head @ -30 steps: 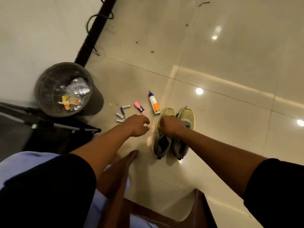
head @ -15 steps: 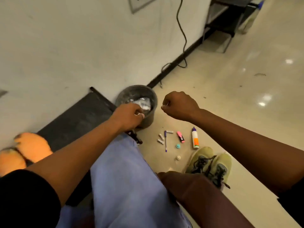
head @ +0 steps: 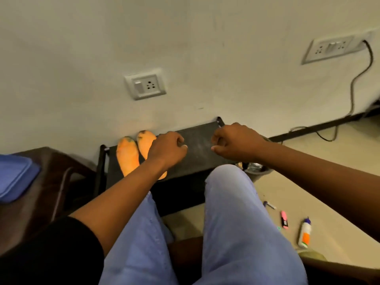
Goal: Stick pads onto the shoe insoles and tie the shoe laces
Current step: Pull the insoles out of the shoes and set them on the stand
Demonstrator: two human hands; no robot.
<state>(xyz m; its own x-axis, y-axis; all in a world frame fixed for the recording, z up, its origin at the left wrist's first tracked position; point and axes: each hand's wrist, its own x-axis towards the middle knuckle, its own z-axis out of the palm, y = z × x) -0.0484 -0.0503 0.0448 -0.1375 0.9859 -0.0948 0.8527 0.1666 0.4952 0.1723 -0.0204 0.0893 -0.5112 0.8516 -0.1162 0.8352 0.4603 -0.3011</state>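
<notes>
With both my left hand (head: pixel 167 150) and right hand (head: pixel 236 144) curled and apparently empty, the two orange insoles (head: pixel 127 155) lay on the black stand (head: pixel 197 153), looking light and floppy, best pinched at an edge.

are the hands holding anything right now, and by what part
Cannot be told. Both the left hand and right hand have curled fingers, but nothing shows in either.
</notes>
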